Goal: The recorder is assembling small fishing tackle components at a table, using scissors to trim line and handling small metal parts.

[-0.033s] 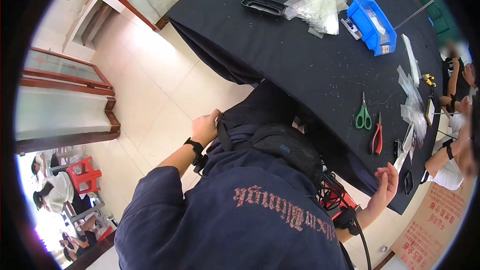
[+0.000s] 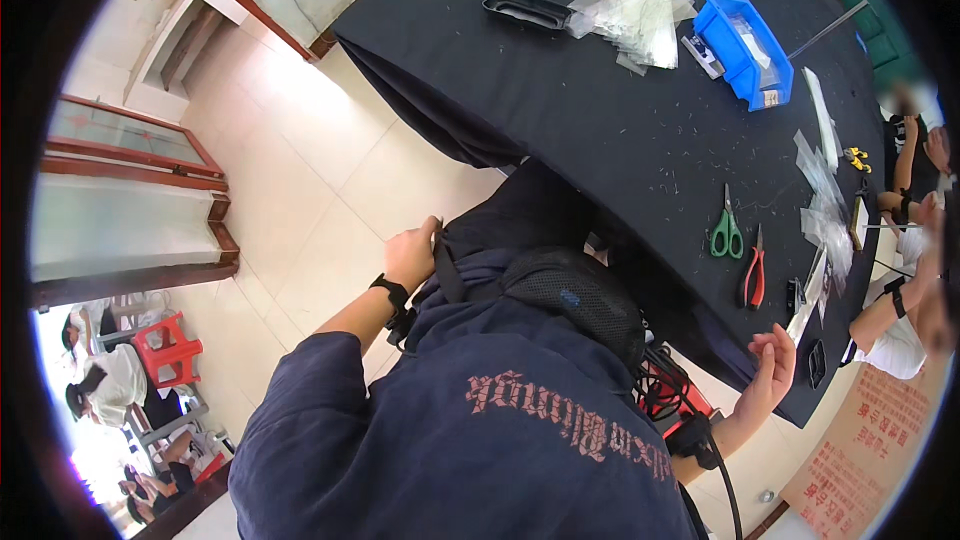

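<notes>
My left hand (image 2: 410,254) is closed in a loose fist at my hip, against a black strap (image 2: 448,265). Its fingers curl out of sight there, so whether they grip the strap or something else does not show. On the right, my right hand (image 2: 772,368) is held up at the table's edge with half-bent fingers apart and nothing in them. Just beyond it on the black-covered table (image 2: 600,120) lie red-handled pliers (image 2: 754,275), green-handled scissors (image 2: 727,230) and clear plastic strips (image 2: 825,205). A small black tray (image 2: 817,364) lies beside that hand.
Farther back on the table are a blue bin (image 2: 742,50), a pile of clear bags (image 2: 638,12) and a long black tray (image 2: 528,10). Other people (image 2: 895,325) sit along the right side. Cables (image 2: 672,385) hang by my waist pouch (image 2: 575,300). A red stool (image 2: 168,350) stands far left.
</notes>
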`<state>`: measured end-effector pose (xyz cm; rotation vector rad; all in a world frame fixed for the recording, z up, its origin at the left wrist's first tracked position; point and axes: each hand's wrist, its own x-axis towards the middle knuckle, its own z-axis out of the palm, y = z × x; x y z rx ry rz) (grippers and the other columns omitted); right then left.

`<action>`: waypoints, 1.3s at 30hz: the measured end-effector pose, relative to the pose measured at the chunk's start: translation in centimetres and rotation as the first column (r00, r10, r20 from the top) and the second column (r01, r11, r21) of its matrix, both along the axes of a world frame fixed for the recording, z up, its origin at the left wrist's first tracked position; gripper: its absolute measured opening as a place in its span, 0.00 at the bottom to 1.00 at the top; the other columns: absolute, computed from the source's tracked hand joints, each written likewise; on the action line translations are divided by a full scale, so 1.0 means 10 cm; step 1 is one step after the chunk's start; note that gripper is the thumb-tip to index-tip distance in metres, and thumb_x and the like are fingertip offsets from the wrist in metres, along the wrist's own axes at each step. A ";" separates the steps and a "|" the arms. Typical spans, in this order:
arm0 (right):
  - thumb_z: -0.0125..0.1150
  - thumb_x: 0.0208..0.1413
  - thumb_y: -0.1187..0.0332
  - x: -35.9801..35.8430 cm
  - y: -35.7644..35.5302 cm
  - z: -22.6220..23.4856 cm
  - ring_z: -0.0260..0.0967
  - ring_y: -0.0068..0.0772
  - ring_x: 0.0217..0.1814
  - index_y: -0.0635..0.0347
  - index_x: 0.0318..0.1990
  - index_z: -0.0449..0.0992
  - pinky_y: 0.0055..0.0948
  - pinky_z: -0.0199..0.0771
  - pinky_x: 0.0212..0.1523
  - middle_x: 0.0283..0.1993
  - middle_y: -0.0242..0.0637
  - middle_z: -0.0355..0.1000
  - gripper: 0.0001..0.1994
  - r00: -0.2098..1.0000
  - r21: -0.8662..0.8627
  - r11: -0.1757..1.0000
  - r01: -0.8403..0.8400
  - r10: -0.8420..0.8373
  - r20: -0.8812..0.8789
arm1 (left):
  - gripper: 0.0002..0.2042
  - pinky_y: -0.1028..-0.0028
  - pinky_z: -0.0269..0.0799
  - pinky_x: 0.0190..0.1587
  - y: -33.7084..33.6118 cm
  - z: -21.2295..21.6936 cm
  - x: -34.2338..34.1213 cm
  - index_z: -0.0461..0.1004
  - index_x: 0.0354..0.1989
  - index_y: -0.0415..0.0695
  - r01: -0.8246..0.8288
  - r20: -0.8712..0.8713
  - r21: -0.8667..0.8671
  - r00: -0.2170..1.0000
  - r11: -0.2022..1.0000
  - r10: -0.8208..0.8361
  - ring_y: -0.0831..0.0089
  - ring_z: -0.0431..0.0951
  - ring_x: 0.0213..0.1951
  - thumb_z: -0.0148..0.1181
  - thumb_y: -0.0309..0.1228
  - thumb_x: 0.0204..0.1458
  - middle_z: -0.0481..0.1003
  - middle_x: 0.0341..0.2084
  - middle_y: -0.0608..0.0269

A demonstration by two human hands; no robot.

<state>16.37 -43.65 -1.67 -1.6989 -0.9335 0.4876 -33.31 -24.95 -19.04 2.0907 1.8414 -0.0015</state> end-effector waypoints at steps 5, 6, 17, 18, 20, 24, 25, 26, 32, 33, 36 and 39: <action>0.52 0.64 0.77 -0.08 0.03 -0.02 0.70 0.25 0.42 0.67 0.53 0.75 0.25 0.70 0.49 0.40 0.38 0.75 0.12 0.999 0.005 1.000 -0.030 0.030 -0.016 | 0.12 0.53 0.77 0.40 0.14 -0.31 0.05 0.85 0.36 0.52 -0.118 -0.059 -0.110 0.992 0.987 0.112 0.45 0.82 0.38 0.56 0.37 0.52 0.81 0.33 0.46; 0.52 0.64 0.77 -0.09 0.03 -0.03 0.70 0.25 0.42 0.68 0.53 0.75 0.25 0.70 0.49 0.40 0.38 0.75 0.12 0.999 0.004 0.999 -0.036 0.036 -0.018 | 0.11 0.55 0.77 0.41 0.18 -0.34 0.03 0.85 0.36 0.51 -0.062 -0.022 -0.136 0.998 0.989 0.060 0.46 0.82 0.38 0.56 0.37 0.52 0.81 0.32 0.47; 0.53 0.66 0.74 -0.08 0.15 -0.06 0.69 0.24 0.42 0.66 0.56 0.74 0.24 0.71 0.49 0.41 0.36 0.74 0.13 0.995 -0.028 0.994 -0.103 0.103 -0.004 | 0.25 0.65 0.72 0.48 0.16 0.44 -0.61 0.73 0.55 0.43 0.066 0.291 -0.729 0.931 0.682 0.221 0.59 0.79 0.44 0.57 0.39 0.47 0.79 0.39 0.53; 0.53 0.66 0.74 -0.09 0.16 -0.07 0.69 0.24 0.42 0.66 0.56 0.74 0.24 0.71 0.49 0.41 0.36 0.74 0.13 0.995 -0.023 0.994 -0.103 0.103 -0.009 | 0.25 0.66 0.72 0.48 0.10 0.43 -0.64 0.73 0.55 0.42 0.014 0.275 -0.744 0.917 0.668 0.288 0.60 0.79 0.44 0.56 0.40 0.47 0.79 0.39 0.52; 0.53 0.66 0.74 -0.10 0.17 -0.09 0.69 0.24 0.42 0.66 0.56 0.74 0.24 0.71 0.49 0.42 0.36 0.74 0.14 0.994 -0.021 0.994 -0.109 0.108 -0.019 | 0.28 0.67 0.71 0.51 -0.08 0.30 -0.68 0.70 0.58 0.41 0.040 0.318 -0.727 0.905 0.685 0.284 0.56 0.79 0.46 0.52 0.42 0.49 0.79 0.38 0.51; 0.53 0.66 0.74 -0.12 0.18 -0.10 0.69 0.23 0.42 0.66 0.57 0.74 0.24 0.70 0.49 0.42 0.36 0.74 0.14 0.990 -0.040 0.989 -0.140 0.139 -0.024 | 0.27 0.68 0.71 0.48 -0.38 -0.06 -0.75 0.62 0.63 0.41 0.115 0.344 -0.649 0.926 0.752 0.156 0.65 0.77 0.43 0.54 0.32 0.52 0.76 0.40 0.55; 0.53 0.66 0.74 -0.12 0.17 -0.10 0.69 0.23 0.42 0.66 0.57 0.74 0.24 0.70 0.49 0.42 0.36 0.75 0.14 0.989 -0.047 0.988 -0.149 0.148 -0.020 | 0.28 0.68 0.71 0.48 -0.44 -0.12 -0.75 0.61 0.64 0.41 0.180 0.329 -0.597 0.944 0.782 0.034 0.65 0.77 0.43 0.55 0.30 0.52 0.76 0.40 0.55; 0.54 0.66 0.74 -0.11 0.16 -0.08 0.69 0.23 0.42 0.66 0.57 0.74 0.24 0.70 0.49 0.42 0.35 0.75 0.15 0.988 -0.051 0.987 -0.152 0.151 -0.021 | 0.28 0.67 0.71 0.47 -0.48 -0.15 -0.74 0.60 0.64 0.41 0.010 0.287 -0.667 0.926 0.745 0.244 0.66 0.77 0.42 0.56 0.28 0.51 0.76 0.39 0.55; 0.54 0.66 0.73 -0.06 0.10 -0.02 0.69 0.23 0.42 0.65 0.58 0.73 0.23 0.70 0.50 0.43 0.35 0.75 0.15 0.992 -0.062 0.990 -0.126 0.126 0.002 | 0.29 0.67 0.76 0.43 -0.33 0.06 -0.71 0.68 0.57 0.37 -0.302 0.226 -0.515 0.855 0.802 0.468 0.64 0.82 0.42 0.65 0.32 0.44 0.79 0.40 0.51; 0.54 0.66 0.73 -0.06 0.10 -0.02 0.69 0.23 0.42 0.65 0.58 0.73 0.23 0.70 0.50 0.43 0.35 0.75 0.15 0.993 -0.059 0.991 -0.120 0.121 0.005 | 0.24 0.69 0.75 0.39 -0.27 0.11 -0.71 0.74 0.53 0.38 -0.257 0.340 -0.478 0.828 0.840 0.446 0.68 0.80 0.35 0.64 0.29 0.45 0.79 0.32 0.55; 0.54 0.66 0.73 -0.06 0.07 0.00 0.71 0.24 0.43 0.66 0.58 0.73 0.24 0.71 0.50 0.43 0.36 0.75 0.15 0.992 -0.045 0.991 -0.124 0.124 -0.002 | 0.19 0.70 0.76 0.40 -0.13 0.27 -0.69 0.80 0.46 0.38 -0.014 0.251 -0.594 0.947 0.805 0.201 0.68 0.81 0.35 0.64 0.31 0.43 0.81 0.30 0.53; 0.54 0.65 0.73 -0.09 0.00 0.06 0.71 0.26 0.44 0.67 0.58 0.72 0.26 0.71 0.51 0.43 0.37 0.75 0.16 0.994 -0.046 0.993 -0.106 0.105 -0.023 | 0.17 0.60 0.77 0.45 -0.05 0.49 -0.53 0.83 0.40 0.41 0.051 0.130 -0.490 0.991 0.870 0.014 0.50 0.82 0.38 0.63 0.36 0.41 0.81 0.33 0.43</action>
